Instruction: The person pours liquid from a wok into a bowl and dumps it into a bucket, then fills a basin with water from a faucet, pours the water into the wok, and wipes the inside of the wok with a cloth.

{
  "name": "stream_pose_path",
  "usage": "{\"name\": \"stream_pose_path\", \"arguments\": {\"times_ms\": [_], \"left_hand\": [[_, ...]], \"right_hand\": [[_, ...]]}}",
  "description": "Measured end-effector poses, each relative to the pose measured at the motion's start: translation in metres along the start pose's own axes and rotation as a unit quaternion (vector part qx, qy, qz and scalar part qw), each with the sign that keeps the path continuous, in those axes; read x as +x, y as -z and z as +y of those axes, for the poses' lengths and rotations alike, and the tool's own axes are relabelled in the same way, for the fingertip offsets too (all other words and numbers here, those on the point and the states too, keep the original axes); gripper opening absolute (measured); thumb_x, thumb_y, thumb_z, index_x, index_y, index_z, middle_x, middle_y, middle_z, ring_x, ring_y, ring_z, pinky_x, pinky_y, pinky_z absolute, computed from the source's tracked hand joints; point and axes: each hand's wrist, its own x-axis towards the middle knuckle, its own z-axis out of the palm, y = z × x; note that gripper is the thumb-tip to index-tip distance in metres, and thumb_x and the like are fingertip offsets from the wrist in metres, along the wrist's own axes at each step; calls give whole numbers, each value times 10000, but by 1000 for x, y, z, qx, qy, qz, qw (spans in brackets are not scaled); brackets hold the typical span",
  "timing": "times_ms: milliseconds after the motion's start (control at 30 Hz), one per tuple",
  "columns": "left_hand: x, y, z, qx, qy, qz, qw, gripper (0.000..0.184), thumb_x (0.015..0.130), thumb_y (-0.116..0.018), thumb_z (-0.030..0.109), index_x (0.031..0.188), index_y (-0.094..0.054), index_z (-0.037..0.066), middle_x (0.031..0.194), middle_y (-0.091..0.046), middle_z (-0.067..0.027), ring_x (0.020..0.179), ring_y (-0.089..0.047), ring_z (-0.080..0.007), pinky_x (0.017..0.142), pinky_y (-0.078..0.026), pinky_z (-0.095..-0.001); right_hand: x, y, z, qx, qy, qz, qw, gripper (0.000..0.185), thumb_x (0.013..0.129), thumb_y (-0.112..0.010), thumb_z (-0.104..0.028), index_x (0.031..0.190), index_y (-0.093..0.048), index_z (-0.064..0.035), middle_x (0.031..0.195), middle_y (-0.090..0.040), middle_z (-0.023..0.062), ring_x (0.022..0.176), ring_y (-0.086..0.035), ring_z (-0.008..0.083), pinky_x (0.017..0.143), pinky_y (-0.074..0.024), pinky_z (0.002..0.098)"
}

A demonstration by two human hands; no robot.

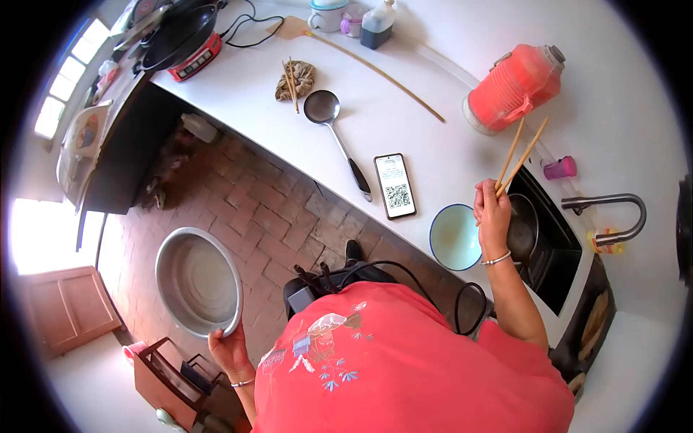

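Observation:
Low at the left, my left hand (229,348) grips the rim of a grey metal basin (200,283), which hangs over the brick floor with its inside showing. My right hand (494,220) is closed round a pair of wooden chopsticks (521,157) that point up and away, their tips apart. Just left of that hand, a pale green bowl (455,238) sits on the counter's front edge. A dark pan (521,227) lies in the sink at the right, partly behind my right hand. Left of the bowl lies a phone (394,177) showing a code.
A ladle (334,133), a cloth (297,81) with chopsticks and a long-handled spatula (375,68) lie on the white counter (253,108). A red thermos (514,90) stands behind the sink, near a black faucet (621,209). Wooden furniture (162,382) stands at the lower left.

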Motion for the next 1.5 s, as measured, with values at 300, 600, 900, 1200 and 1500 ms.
{"name": "stream_pose_path", "arguments": {"times_ms": [300, 600, 900, 1200, 1500], "left_hand": [[79, -13, 48, 23, 71, -31, 997, 559, 652, -487, -74, 1208, -429, -52, 1229, -505, -193, 1172, -457, -350, 1040, -337, -512], [171, -29, 108, 78, 123, -54, 988, 528, 664, -488, -59, 1190, -448, -41, 1213, -521, -182, 1140, -491, -333, 1018, -361, -528], [240, -55, 153, 107, 147, -89, 979, 515, 642, -496, -55, 1156, -462, -51, 1169, -539, -178, 1099, -518, -334, 959, -426, -520], [268, -60, 165, 65, 173, -90, 979, 548, 653, -482, -77, 1197, -421, -79, 1220, -502, -212, 1162, -461, -359, 1037, -339, -529], [264, -60, 158, 93, 142, -71, 983, 459, 634, -496, -48, 1092, -504, -65, 1140, -559, -192, 1070, -533, -342, 940, -438, -511]], "right_hand": [[-25, -37, -12, 2, 10, 61, 998, 296, 938, -487, -303, 799, -513, -43, 570, -378, -40, 424, -282, 26, 363, -213, 191], [-65, -110, -1, 32, -44, 120, 991, 297, 929, -506, -311, 813, -512, -38, 575, -392, -39, 415, -282, 16, 355, -205, 175], [-107, -165, 12, 32, -67, 164, 984, 273, 937, -494, -293, 826, -521, -44, 581, -391, -43, 431, -297, 19, 363, -222, 177], [-136, -186, 38, 5, -171, 168, 971, 272, 936, -493, -292, 823, -526, -47, 592, -396, -57, 428, -282, 11, 362, -204, 176], [-104, -178, 52, 41, -161, 179, 970, 230, 929, -509, -271, 825, -533, -68, 603, -420, -67, 427, -304, 4, 361, -214, 174]]}}
